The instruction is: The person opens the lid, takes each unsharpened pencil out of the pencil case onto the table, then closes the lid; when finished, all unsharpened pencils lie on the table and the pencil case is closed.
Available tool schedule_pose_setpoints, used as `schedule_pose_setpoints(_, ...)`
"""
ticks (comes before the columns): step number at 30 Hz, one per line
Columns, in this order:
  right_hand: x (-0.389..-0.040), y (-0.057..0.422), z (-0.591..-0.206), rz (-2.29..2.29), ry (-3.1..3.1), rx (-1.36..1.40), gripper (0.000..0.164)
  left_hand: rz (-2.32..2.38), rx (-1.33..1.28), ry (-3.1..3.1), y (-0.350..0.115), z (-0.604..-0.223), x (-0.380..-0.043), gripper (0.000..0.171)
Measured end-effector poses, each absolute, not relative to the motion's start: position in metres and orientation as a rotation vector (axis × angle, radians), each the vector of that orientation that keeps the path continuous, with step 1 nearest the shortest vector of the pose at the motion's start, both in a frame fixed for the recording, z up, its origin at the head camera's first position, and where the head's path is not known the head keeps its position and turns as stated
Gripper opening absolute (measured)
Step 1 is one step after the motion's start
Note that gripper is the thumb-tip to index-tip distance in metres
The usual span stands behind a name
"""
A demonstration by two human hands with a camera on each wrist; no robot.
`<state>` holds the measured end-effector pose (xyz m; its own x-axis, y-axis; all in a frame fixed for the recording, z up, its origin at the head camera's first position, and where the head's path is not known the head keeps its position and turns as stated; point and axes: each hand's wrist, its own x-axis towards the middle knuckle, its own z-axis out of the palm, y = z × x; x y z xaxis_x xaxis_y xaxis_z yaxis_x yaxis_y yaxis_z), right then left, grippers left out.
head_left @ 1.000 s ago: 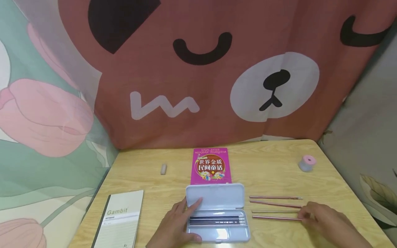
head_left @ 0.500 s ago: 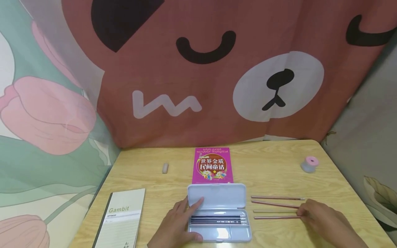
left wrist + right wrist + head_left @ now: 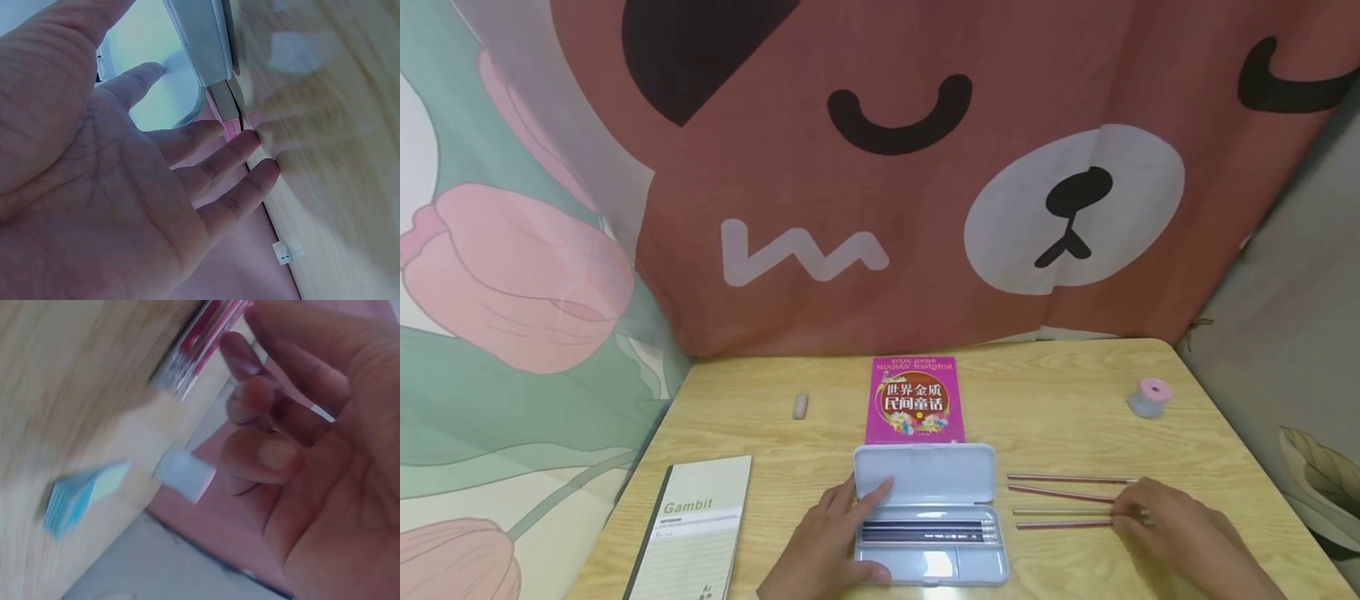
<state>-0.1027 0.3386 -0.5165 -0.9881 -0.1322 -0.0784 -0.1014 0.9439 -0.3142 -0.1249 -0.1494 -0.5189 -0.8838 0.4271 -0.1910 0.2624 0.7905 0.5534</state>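
Note:
An open light-blue pencil case [image 3: 925, 567] lies in the head view with several dark pencils [image 3: 925, 532] inside. My left hand [image 3: 831, 537] is at its left side, thumb on the lower rim and index finger on the raised lid [image 3: 925, 475]. In the left wrist view the left hand's other fingers [image 3: 240, 194] stretch to the tabletop. Right of the case, several reddish and gold pencils [image 3: 1060, 500] lie roughly side by side. My right hand [image 3: 1168, 525] grips their right ends, fingers on the far side and thumb on the near side. The right wrist view shows its fingers curled beside the pencils [image 3: 200, 340].
A magenta book [image 3: 913, 400] lies behind the case. An eraser-like block [image 3: 801, 407] and a Gambit notebook [image 3: 696, 521] lie left; a pink-topped spool [image 3: 1150, 398] stands back right. The right wrist view has a teal-and-white ridged block [image 3: 81, 494]. A bear-print curtain [image 3: 925, 308] hangs behind.
My right hand has slid left along the reddish and gold pencils, and pencil ends now show between its fingers. My left hand stays on the case. The head view has shifted slightly.

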Motion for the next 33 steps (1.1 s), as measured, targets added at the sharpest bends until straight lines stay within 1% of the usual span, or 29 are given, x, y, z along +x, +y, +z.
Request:
schedule_pose_setpoints(3,-0.103,0.324,-0.514,-0.533,3.003,-0.171,0.013,0.762,0.528,2.676,-0.149,-0.520,-0.125,0.111)
schedule_pose_setpoints(8,-0.099,0.290,-0.515,-0.541,3.100,-0.279,0.014,0.750,0.506,2.670,-0.150,-0.519,-0.125,0.111)
schedule_pose_setpoints(13,-0.097,0.255,-0.522,-0.581,3.211,-0.588,0.015,0.757,0.502,2.669,-0.149,-0.520,-0.125,0.111)
schedule_pose_setpoints(15,-0.097,0.242,-0.524,-0.583,3.239,-0.721,0.012,0.765,0.513,2.673,-0.149,-0.521,-0.125,0.111)
schedule_pose_setpoints(17,-0.098,0.230,-0.523,-0.571,3.199,-0.770,0.008,0.767,0.525,2.680,-0.149,-0.521,-0.124,0.110)
schedule_pose_setpoints(18,-0.098,0.224,-0.523,-0.566,3.171,-0.787,0.008,0.768,0.531,2.684,-0.149,-0.521,-0.124,0.110)
schedule_pose_setpoints(22,-0.099,0.203,-0.518,-0.587,2.976,-0.717,0.019,0.761,0.550,2.698,-0.149,-0.520,-0.124,0.111)
schedule_pose_setpoints(25,-0.100,0.189,-0.517,-0.635,2.920,-0.746,0.023,0.756,0.567,2.706,-0.149,-0.519,-0.124,0.111)
schedule_pose_setpoints(30,-0.101,0.176,-0.525,-0.621,2.994,-0.985,0.029,0.750,0.559,2.696,-0.149,-0.519,-0.125,0.110)
schedule_pose_setpoints(31,-0.101,0.174,-0.526,-0.591,3.009,-1.017,0.032,0.750,0.557,2.693,-0.149,-0.519,-0.125,0.110)
schedule_pose_setpoints(33,-0.102,0.171,-0.528,-0.506,3.034,-1.051,0.046,0.751,0.553,2.691,-0.149,-0.519,-0.125,0.110)
